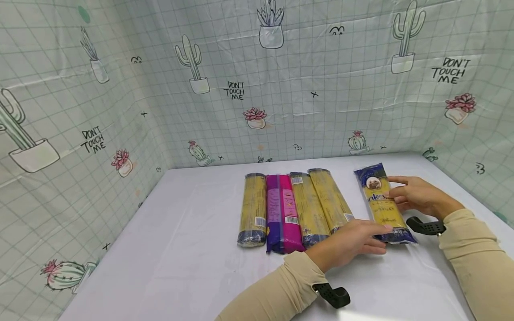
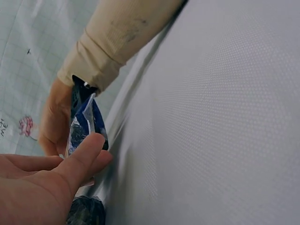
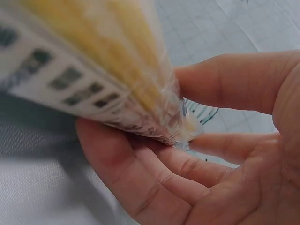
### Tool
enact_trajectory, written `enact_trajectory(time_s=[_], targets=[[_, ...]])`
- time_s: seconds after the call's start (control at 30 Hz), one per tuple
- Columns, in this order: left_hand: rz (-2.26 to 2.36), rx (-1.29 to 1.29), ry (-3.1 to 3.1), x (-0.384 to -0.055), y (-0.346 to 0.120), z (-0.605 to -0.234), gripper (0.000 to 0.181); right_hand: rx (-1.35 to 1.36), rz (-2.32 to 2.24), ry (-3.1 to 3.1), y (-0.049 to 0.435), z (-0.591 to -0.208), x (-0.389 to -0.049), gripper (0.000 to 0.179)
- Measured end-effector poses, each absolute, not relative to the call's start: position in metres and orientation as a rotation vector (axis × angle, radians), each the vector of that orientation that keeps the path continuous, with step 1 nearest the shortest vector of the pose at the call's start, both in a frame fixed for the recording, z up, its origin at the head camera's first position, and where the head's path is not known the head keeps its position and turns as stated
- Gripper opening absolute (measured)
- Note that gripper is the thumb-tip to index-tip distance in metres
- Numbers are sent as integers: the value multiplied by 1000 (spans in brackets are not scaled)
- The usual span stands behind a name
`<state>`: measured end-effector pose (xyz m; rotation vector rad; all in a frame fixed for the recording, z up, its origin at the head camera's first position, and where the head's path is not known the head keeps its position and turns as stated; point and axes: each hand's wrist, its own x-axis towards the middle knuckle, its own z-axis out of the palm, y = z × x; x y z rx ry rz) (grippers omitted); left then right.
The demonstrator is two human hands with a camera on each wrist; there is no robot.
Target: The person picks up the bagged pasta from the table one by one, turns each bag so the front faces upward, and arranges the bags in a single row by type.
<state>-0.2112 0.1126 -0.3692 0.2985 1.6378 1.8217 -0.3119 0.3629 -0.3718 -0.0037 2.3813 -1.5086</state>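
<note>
A yellow and blue spaghetti packet [image 1: 381, 200] lies slanted at the right of the table, its printed front up. My right hand [image 1: 419, 196] grips its right long edge; in the right wrist view the thumb is on one side of the clear wrapper [image 3: 140, 84] and the fingers curl under the other. My left hand [image 1: 353, 243] reaches over the packet's near blue end, fingers fairly straight. In the left wrist view the left thumb and fingertips overlap that blue end [image 2: 86, 122], not closed round it.
Left of the hands, several packets lie side by side: a yellow one [image 1: 253, 209], a pink and purple one [image 1: 283, 214], then two more yellow ones [image 1: 309, 209]. The left forearm crosses in front of them. A patterned cloth [image 1: 281, 89] hangs behind the white table [image 1: 180, 249].
</note>
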Motion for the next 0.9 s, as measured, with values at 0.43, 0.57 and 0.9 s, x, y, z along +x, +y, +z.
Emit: enact_trajectory(time_s=[0.43, 0.57, 0.9], targets=[[1783, 312, 1703, -207, 113, -370, 35, -3, -1375, 2496, 370, -370, -310, 88], [1678, 363, 1835, -206, 111, -369, 27, 5, -1351, 2506, 371, -371, -311, 88], [1552, 497, 1906, -209, 100, -364, 15, -38, -1328, 2522, 373, -374, -314, 83]])
